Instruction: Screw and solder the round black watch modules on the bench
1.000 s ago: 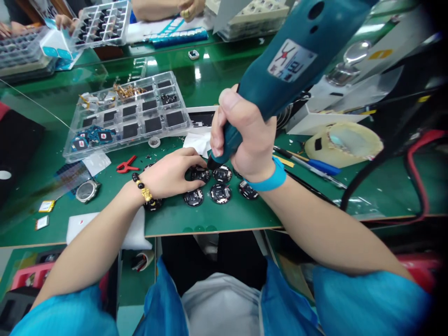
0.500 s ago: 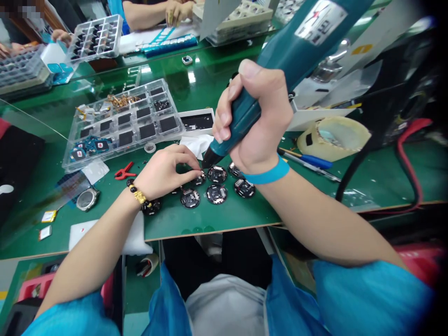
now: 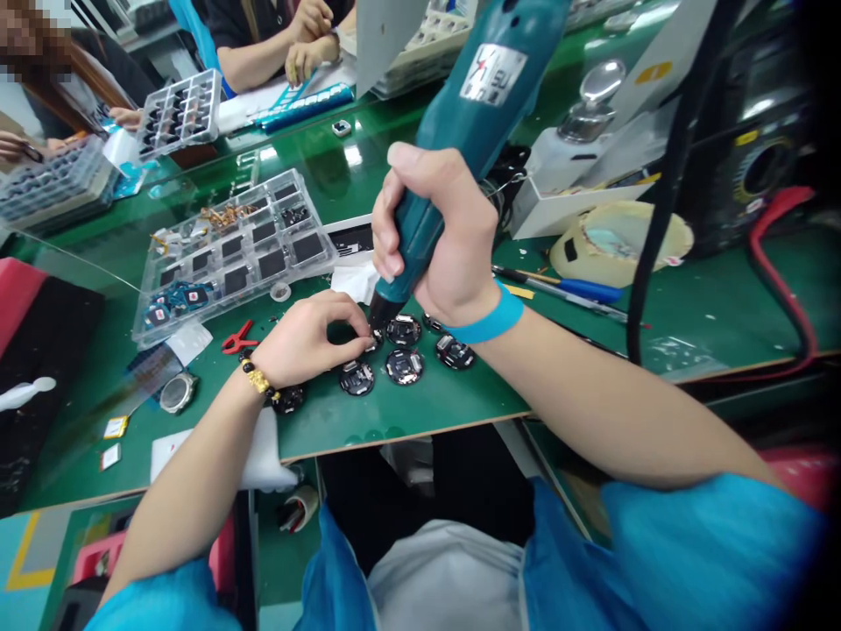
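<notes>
In the head view my right hand [image 3: 447, 232] is wrapped round a teal electric screwdriver [image 3: 477, 96]. It leans, with its black tip down on a small round black circuit module [image 3: 374, 340]. My left hand [image 3: 315, 337] pinches that module at its left edge with thumb and forefinger; the hand and the tip hide most of it. More such round modules lie around it in two rough rows: one [image 3: 403, 329] just right of the tip, others [image 3: 404, 366] [image 3: 356, 378] nearer the table edge, and one [image 3: 455, 351] below my right wrist.
A clear compartment box [image 3: 236, 254] with small parts stands behind my left hand. Left of that hand lie a red clamp [image 3: 239, 337] and a round watch case [image 3: 177, 392]. A yellowish tape ring [image 3: 621, 241] and pens [image 3: 584, 289] lie right. Co-workers' hands [image 3: 306, 57] show across the table.
The view has shifted slightly. The screwdriver now stands more upright, its upper end further left, and my right hand has moved left with it. My left hand still pinches the same module.
</notes>
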The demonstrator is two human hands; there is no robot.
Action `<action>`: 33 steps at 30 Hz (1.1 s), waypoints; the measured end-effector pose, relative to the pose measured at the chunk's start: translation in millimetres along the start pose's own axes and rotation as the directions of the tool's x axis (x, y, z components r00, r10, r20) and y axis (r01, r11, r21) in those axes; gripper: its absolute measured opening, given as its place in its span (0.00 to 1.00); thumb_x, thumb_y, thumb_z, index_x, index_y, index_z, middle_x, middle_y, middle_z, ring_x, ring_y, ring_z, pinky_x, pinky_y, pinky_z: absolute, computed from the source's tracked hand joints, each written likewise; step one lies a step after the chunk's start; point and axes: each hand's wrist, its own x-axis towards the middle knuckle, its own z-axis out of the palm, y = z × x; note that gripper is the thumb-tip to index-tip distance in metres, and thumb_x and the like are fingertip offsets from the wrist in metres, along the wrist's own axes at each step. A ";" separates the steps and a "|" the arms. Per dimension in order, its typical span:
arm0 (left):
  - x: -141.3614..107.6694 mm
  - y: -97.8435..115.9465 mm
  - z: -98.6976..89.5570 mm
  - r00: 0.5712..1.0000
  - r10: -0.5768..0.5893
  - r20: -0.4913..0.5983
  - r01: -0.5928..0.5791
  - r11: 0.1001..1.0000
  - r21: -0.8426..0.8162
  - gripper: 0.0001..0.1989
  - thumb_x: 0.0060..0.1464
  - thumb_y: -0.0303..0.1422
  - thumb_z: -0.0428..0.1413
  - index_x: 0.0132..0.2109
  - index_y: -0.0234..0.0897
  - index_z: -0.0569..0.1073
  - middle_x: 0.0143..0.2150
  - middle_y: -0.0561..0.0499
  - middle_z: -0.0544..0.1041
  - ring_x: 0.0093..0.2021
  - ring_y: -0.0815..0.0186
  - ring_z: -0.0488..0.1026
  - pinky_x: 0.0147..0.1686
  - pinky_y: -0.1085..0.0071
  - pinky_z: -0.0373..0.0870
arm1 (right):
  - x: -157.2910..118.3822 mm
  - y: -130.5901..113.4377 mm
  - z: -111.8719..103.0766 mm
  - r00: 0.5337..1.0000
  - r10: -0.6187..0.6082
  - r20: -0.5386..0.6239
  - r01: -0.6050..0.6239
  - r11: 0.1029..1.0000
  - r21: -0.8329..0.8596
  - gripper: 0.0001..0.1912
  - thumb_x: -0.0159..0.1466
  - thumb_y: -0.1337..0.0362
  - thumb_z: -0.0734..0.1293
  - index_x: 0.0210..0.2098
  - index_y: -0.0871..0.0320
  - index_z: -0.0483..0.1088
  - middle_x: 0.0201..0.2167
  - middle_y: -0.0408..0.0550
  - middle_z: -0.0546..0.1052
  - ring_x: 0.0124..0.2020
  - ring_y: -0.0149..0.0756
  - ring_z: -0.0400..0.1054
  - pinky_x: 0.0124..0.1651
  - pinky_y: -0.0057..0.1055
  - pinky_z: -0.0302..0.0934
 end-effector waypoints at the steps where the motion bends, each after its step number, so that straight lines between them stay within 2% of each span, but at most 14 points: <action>1: -0.3 0.6 -0.9 1.000 -0.001 -0.003 0.001 1.000 -0.004 0.06 0.62 0.35 0.62 0.36 0.40 0.78 0.41 0.52 0.80 0.44 0.63 0.75 0.49 0.66 0.69 | 1.0 -0.4 -1.0 1.000 -0.016 -0.005 0.016 1.000 0.022 0.32 0.64 0.32 0.66 0.25 0.53 0.59 0.19 0.40 0.64 0.17 0.32 0.54 0.21 0.32 0.53; 4: -1.2 0.7 -1.6 1.000 -0.002 0.011 0.001 1.000 0.014 0.05 0.61 0.34 0.61 0.36 0.40 0.78 0.41 0.51 0.81 0.46 0.62 0.75 0.51 0.64 0.69 | 5.6 -1.6 -5.3 0.998 -0.054 0.011 0.053 0.995 0.082 0.31 0.63 0.34 0.68 0.25 0.53 0.60 0.18 0.39 0.64 0.16 0.32 0.53 0.20 0.32 0.50; 8: -0.8 -2.5 2.4 0.999 -0.012 0.041 0.011 1.000 0.020 0.05 0.60 0.33 0.62 0.35 0.40 0.78 0.42 0.50 0.81 0.46 0.61 0.76 0.52 0.61 0.70 | 9.4 -3.3 -9.0 0.994 -0.107 0.031 0.105 0.992 0.065 0.31 0.63 0.34 0.70 0.24 0.53 0.61 0.18 0.39 0.64 0.16 0.31 0.54 0.19 0.33 0.49; 14: 0.7 -3.8 3.7 0.997 -0.014 0.082 0.015 1.000 -0.010 0.04 0.60 0.34 0.63 0.36 0.41 0.78 0.45 0.51 0.82 0.49 0.61 0.77 0.54 0.62 0.71 | -0.4 2.5 -3.4 0.994 -0.025 0.109 0.026 1.000 -0.007 0.31 0.65 0.35 0.68 0.23 0.54 0.62 0.17 0.40 0.63 0.16 0.30 0.54 0.19 0.31 0.51; 19: 0.8 -2.7 1.4 0.994 -0.035 0.104 0.035 0.999 0.000 0.04 0.60 0.34 0.62 0.36 0.41 0.78 0.44 0.52 0.82 0.48 0.61 0.77 0.52 0.63 0.71 | -6.2 12.3 -3.2 0.978 -0.086 0.192 0.066 0.992 0.105 0.28 0.68 0.43 0.70 0.23 0.56 0.65 0.18 0.40 0.63 0.17 0.30 0.56 0.22 0.31 0.52; 22: 0.3 -2.3 0.9 0.994 -0.034 0.104 0.034 0.999 0.000 0.03 0.60 0.33 0.62 0.37 0.41 0.78 0.44 0.52 0.82 0.49 0.61 0.77 0.53 0.63 0.70 | -5.4 13.9 -3.8 0.975 -0.099 0.198 0.080 0.992 0.103 0.28 0.68 0.44 0.70 0.22 0.57 0.66 0.18 0.39 0.63 0.17 0.29 0.56 0.21 0.31 0.52; 29: 0.8 -3.3 2.6 0.994 -0.023 0.104 0.022 1.000 0.014 0.04 0.61 0.34 0.62 0.36 0.41 0.78 0.44 0.52 0.82 0.48 0.62 0.77 0.52 0.63 0.70 | -5.6 12.6 -3.1 0.972 -0.111 0.208 0.106 0.994 0.034 0.29 0.67 0.43 0.70 0.20 0.56 0.62 0.17 0.39 0.63 0.17 0.29 0.56 0.21 0.31 0.53; 33: 1.0 -2.2 3.3 0.996 -0.017 0.091 0.014 0.999 0.041 0.04 0.61 0.34 0.62 0.37 0.41 0.78 0.44 0.53 0.83 0.47 0.62 0.78 0.52 0.64 0.71 | -7.7 14.4 -3.9 0.948 -0.156 0.279 0.147 0.988 0.052 0.30 0.68 0.45 0.70 0.19 0.55 0.59 0.17 0.39 0.63 0.17 0.29 0.57 0.24 0.31 0.54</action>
